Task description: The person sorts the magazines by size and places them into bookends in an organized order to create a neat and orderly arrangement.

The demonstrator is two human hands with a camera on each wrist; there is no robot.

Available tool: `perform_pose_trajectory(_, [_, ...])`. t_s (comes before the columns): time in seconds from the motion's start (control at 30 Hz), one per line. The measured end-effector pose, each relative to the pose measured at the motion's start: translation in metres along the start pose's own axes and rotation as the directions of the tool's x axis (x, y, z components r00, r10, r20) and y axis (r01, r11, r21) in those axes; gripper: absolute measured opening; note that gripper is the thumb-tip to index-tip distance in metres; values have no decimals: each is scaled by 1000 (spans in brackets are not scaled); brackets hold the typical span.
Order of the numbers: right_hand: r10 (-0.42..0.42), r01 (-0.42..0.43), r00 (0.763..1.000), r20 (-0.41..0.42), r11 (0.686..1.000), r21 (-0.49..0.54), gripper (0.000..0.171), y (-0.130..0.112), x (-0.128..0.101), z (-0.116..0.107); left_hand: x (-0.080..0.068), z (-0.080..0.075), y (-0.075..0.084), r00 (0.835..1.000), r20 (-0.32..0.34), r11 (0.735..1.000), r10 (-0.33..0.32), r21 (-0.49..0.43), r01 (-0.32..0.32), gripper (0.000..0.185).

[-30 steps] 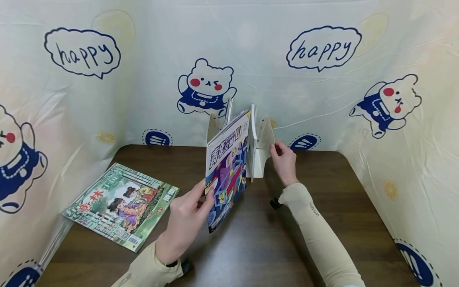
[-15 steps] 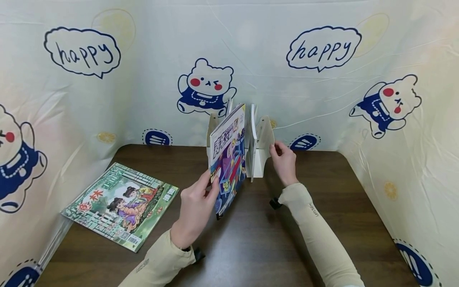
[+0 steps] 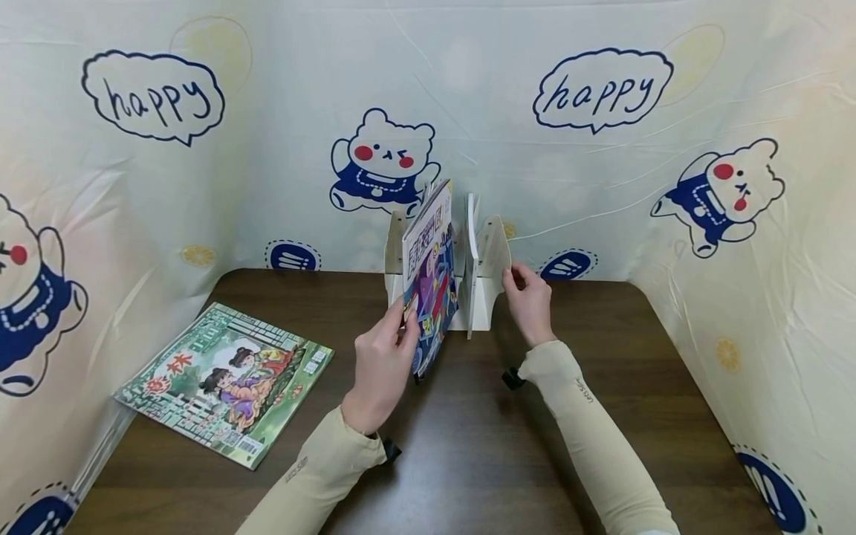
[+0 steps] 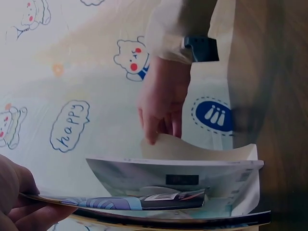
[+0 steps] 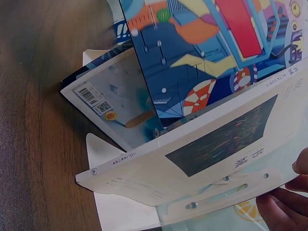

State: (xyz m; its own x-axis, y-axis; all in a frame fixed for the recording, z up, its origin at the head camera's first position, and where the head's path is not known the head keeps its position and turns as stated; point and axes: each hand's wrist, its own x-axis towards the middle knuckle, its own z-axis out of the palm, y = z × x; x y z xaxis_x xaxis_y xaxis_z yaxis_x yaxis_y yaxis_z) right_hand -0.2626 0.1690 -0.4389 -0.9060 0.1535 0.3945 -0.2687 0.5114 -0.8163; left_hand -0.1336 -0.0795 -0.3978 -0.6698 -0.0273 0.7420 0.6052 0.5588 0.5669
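My left hand [image 3: 403, 328] grips the lower edge of a colourful blue magazine [image 3: 429, 279], held upright and slanted. Its far end sits in a white desktop rack [image 3: 396, 236] at the table's back. The left wrist view shows my left fingers [image 4: 19, 199] pinching the magazine's edge [image 4: 120, 201]. A thin white book [image 3: 472, 256] stands in the rack just right of the magazine. My right hand [image 3: 513, 279] holds the rack's right side panel [image 3: 496, 245]. The right wrist view shows the magazine cover [image 5: 216, 48], the white book [image 5: 192, 163] and my right fingers [image 5: 288, 204] on the panel.
A green illustrated magazine [image 3: 224, 383] lies flat on the dark wooden table [image 3: 468, 461] at the left. A cream curtain printed with bears and "happy" bubbles [image 3: 602, 89] encloses the table at the back and both sides.
My left hand has carried the colourful magazine away from me and up, so it stands steeper and further into the rack. The right hand has stayed on the rack's panel.
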Motion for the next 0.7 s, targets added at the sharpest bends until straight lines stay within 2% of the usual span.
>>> perform_pose_trajectory(0.23, [-1,1,1000,-7,1000,-12,29,-1,1,0,5,17,-12,996,-54,995,73,78,-68,27])
perform_pose_trajectory(0.5, [0,0,1000,-1,1000,6,30,-1,2,0,11,37,-21,982,-90,976,168,153,-153,34])
perform_pose_trajectory(0.7, [7,-7,1000,12,1000,-7,32,0,0,-1,14,45,-22,980,-105,973,172,175,-152,35])
